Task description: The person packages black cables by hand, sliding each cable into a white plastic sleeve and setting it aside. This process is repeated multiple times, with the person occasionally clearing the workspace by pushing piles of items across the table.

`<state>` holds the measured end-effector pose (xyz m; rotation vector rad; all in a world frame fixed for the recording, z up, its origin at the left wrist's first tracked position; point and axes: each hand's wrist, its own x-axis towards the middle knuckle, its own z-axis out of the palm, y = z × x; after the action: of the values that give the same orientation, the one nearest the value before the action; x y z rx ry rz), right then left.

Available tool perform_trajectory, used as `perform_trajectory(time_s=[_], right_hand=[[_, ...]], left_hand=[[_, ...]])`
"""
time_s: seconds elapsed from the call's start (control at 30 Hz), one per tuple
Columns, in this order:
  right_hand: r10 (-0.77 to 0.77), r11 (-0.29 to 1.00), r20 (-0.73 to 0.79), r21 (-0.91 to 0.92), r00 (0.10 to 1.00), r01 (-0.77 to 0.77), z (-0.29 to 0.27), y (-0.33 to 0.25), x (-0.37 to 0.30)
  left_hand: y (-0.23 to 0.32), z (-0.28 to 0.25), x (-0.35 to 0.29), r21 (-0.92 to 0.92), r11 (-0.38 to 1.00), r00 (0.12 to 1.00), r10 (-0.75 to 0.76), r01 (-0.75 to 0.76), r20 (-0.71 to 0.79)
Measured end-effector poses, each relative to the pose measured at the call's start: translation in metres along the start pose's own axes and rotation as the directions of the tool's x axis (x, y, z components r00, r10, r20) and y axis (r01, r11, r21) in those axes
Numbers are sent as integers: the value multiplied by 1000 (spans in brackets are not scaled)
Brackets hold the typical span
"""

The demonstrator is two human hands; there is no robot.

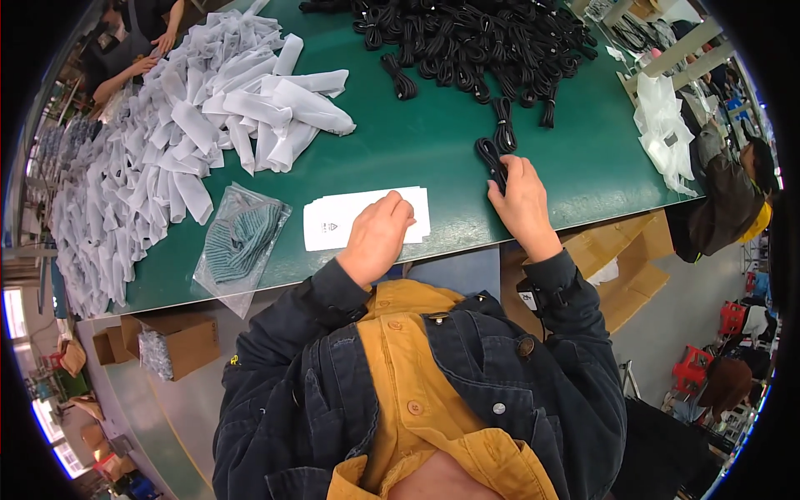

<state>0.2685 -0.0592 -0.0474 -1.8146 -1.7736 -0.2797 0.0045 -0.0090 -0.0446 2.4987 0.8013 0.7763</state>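
Near the table's front edge lies a stack of flat white bags [327,223] with a small printed mark. My left hand [377,236] rests on its right part, fingers curled and pressed together at the top bag. My right hand [522,202] has its thumb and fingers closed round the near end of a coiled black cable [490,160], which is still at table level. Another tied cable bundle [504,125] lies just beyond it. What the left fingertips pinch is partly hidden by the hand.
A big heap of filled white bags [196,125] covers the table's left. Piled black cables [467,42] lie at the far side. A clear bag with a grey-green knitted item [242,233] sits left of the stack. Crumpled white plastic [662,133] hangs over the right edge. Another person's hands [154,54] are far left.
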Motion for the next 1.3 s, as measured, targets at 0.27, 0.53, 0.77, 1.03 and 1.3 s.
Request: perform_trajectory(time_s=[0.27,0.53,0.77,1.03,1.3], right_hand=[[268,335,594,681,759,-651,-24,-45,-20],[-201,812,283,584,938,-3,-24,-55,-22],[140,246,762,591,632,-768,-21,-59,-17],[-29,413,37,910,999,-22,-17,-88,4],[-237,625,-26,761,971,173,-34,-92,47]], left_hand=[[-3,0,-5,-281,920,958,-286,272,-8],[-1,-7,-2,-506,798,926,-378,327,2],[15,-21,8,-309,949,995,37,-63,-90],[14,-45,25,-514,843,974,-218,157,-62],[-10,-70,47,-884,416,915,-401,215,34]])
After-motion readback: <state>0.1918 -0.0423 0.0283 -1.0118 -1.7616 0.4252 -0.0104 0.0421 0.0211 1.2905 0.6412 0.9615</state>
